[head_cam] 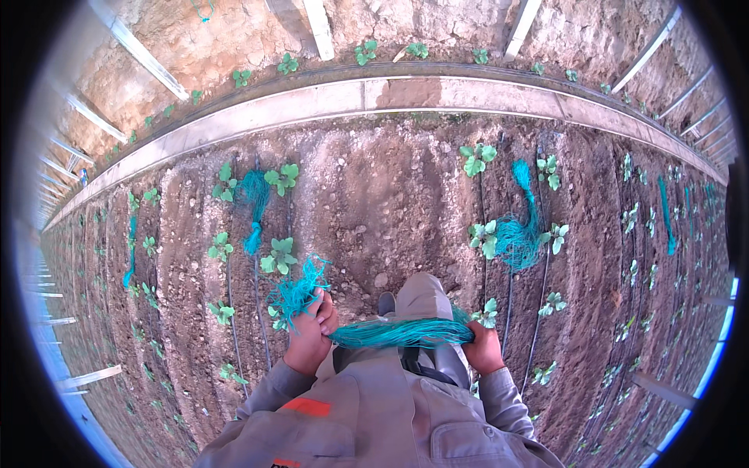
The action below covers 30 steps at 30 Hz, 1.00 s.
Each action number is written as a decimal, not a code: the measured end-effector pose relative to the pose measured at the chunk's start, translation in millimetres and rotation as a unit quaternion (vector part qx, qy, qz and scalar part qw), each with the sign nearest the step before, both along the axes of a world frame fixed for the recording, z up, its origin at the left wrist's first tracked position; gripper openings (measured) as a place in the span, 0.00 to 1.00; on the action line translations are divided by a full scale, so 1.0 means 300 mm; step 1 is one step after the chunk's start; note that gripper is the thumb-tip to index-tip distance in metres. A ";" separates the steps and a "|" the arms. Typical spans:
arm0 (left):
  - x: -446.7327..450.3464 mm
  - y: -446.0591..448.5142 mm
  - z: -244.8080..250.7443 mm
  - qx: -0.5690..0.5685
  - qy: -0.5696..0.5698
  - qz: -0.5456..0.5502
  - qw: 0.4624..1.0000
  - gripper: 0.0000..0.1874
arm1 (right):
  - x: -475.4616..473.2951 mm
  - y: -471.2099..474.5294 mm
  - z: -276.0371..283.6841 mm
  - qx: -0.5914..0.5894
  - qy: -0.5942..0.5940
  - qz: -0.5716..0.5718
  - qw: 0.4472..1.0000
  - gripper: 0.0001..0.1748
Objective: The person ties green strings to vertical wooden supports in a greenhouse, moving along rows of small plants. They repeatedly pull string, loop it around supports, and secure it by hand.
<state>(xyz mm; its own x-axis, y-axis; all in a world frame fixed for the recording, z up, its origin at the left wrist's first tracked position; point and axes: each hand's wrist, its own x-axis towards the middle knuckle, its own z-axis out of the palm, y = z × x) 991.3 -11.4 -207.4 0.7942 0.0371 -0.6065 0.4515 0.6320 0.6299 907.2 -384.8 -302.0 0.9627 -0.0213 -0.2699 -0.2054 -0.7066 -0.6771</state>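
A bundle of green netting twine [404, 333] stretches across the front of my body between both hands. My left hand [314, 333] grips it near one end, and a frayed tuft of strands fans out above the fist. My right hand [484, 346] is closed around the bundle farther along, by my right side; some of the green strands show behind my knee. On the soil ahead to the left lies a knotted green bundle [255, 199] between young leafy plants. Another green bundle [518, 243], spread wide at its near end, lies ahead to the right between plants.
Rows of broad-leaved seedlings [279, 255] grow beside black drip lines [235, 327] on both sides. A pale concrete curb [333, 99] crosses ahead, with white posts [319, 29] beyond it. More green bundles [666, 216] lie among rows farther right and left.
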 end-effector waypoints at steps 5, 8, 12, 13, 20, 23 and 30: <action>0.294 -0.013 -0.026 0.018 0.016 0.024 0.999 0.14 | 0.360 -0.014 -0.046 0.003 0.042 0.021 0.999 0.11; 0.525 -0.012 -0.042 0.033 0.000 0.051 0.998 0.15 | 0.643 -0.029 -0.099 0.025 0.028 0.043 0.998 0.11; 0.782 -0.048 0.004 0.031 0.009 0.074 0.997 0.14 | 0.955 -0.049 -0.097 0.044 0.036 0.055 0.997 0.11; 0.838 -0.054 0.025 0.044 0.021 0.082 0.995 0.14 | 1.028 -0.056 -0.085 0.057 0.032 0.059 0.996 0.11; 1.138 -0.038 0.046 0.050 0.014 0.148 0.988 0.14 | 1.465 -0.032 -0.035 0.010 0.068 0.120 0.990 0.11; 1.227 0.010 0.032 0.031 0.027 0.169 0.985 0.15 | 1.611 0.017 -0.017 -0.009 0.067 0.143 0.987 0.10; 1.503 0.205 -0.027 -0.016 0.003 0.202 0.979 0.15 | 1.952 0.190 -0.005 -0.057 0.037 0.178 0.982 0.11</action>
